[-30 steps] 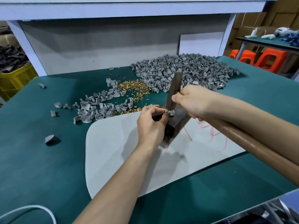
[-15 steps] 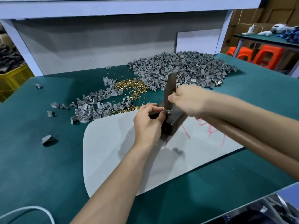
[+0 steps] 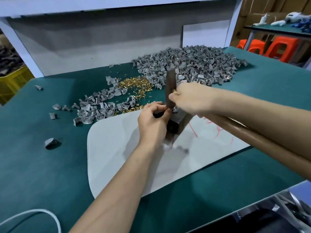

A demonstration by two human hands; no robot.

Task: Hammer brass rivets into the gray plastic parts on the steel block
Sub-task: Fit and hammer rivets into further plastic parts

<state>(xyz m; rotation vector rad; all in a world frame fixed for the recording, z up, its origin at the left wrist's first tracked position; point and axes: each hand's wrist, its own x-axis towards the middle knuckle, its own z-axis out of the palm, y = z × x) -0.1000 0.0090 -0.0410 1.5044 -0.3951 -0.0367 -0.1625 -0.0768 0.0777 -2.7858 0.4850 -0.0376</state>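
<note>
**Brass rivet seating: part held on block, hammer close above**

Brass rivets (image 3: 134, 84) lie in a loose heap on the table (image 3: 42, 165), just beyond the work. We find 1 gray plastic part (image 3: 174, 109) on top of the steel block (image 3: 175, 126), pinched there by the fingers of the left hand (image 3: 152, 120). The right hand (image 3: 188, 98) is curled round the hammer (image 3: 170, 86) close under its head, which stands upright just above the part. Something brass shows at its fingers, too small to identify.

We judge the step to be seating a rivet. We advise holding the part flat on the block and the rivet upright, striking short and square, and drawing the left fingertips clear first.

The block stands on a pale mat (image 3: 117, 148). A large heap of gray parts (image 3: 185, 64) sits behind and a smaller scatter (image 3: 101, 105) to the left; neither obstructs. Only the left fingers crowd the target.
</note>
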